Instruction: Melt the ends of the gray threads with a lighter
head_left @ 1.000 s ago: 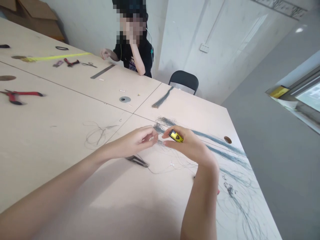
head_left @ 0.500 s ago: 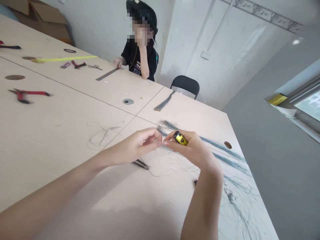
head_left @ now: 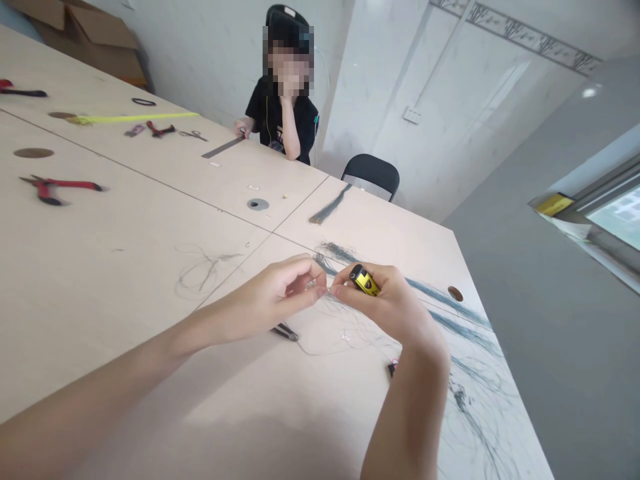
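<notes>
My left hand [head_left: 295, 288] is closed in a pinch, thumb against forefinger, around something too small to make out. Almost touching it, the fingertips of my right hand [head_left: 385, 293] are pinched together too. A yellow and black lighter [head_left: 367, 281] is tucked in the right hand, its black end pointing up and left. Below my left wrist, a dark pair of tweezers [head_left: 286, 332] lies on the table, partly covered by the forearm. Bundles of blue-grey thread [head_left: 447, 299] lie behind and to the right of my right hand, with loose strands spreading around them.
Red-handled pliers [head_left: 65, 187] and a loose coil of thread [head_left: 203, 270] lie to the left on the table [head_left: 125, 300]. Another thread bundle [head_left: 331, 204] lies farther back. Across the table sits a person [head_left: 283, 120] holding a grey strip [head_left: 223, 147], near a black chair [head_left: 373, 172].
My hands keep nearly the same pose, with the right hand shifted very slightly right. The person across the table has moved their head a little. The view has shifted slightly.
</notes>
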`<action>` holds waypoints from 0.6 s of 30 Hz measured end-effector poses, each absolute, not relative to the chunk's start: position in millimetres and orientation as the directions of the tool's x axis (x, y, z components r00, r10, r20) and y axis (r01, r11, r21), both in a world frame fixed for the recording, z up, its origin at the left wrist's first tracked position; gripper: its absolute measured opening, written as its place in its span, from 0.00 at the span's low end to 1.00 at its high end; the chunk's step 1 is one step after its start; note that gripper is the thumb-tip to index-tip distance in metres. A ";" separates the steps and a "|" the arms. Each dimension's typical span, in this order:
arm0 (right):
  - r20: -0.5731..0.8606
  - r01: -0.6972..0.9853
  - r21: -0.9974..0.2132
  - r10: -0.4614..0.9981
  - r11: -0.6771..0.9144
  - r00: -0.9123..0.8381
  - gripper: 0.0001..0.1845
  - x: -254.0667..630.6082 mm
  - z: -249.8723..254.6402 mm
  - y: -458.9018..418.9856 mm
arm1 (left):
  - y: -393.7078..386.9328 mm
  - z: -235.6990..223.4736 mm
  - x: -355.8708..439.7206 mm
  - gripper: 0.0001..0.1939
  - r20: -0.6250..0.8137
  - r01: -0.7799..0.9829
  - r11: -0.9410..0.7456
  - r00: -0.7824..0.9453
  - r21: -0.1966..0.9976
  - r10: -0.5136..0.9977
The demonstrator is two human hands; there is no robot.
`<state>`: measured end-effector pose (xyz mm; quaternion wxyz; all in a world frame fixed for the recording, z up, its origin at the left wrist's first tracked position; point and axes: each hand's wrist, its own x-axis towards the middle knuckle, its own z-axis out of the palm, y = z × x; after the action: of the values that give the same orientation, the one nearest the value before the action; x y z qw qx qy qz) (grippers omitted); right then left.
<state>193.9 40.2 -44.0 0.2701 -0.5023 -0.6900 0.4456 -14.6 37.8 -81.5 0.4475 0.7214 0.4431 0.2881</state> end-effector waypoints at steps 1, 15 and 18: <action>-0.074 0.456 -0.885 0.935 0.100 -0.348 0.05 193.7 -43.3 39.6 | 37.1 -81.7 -14.4 0.11 0.028 0.380 -0.211 0.434 0.900 0.900; 0.005 0.272 -0.956 0.934 0.109 -0.356 0.07 195.3 -40.9 37.7 | 36.1 -82.2 -13.6 0.10 0.163 0.358 -0.276 0.317 0.892 0.934; 0.021 0.267 -0.955 0.930 0.127 -0.367 0.07 195.9 -41.1 38.4 | 36.2 -83.5 -13.5 0.09 0.180 0.345 -0.289 0.315 0.893 0.932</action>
<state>195.9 38.4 -41.1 0.3410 -0.4474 -0.6688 0.4861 -13.5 36.2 -83.5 0.3915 0.7101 0.4495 0.3748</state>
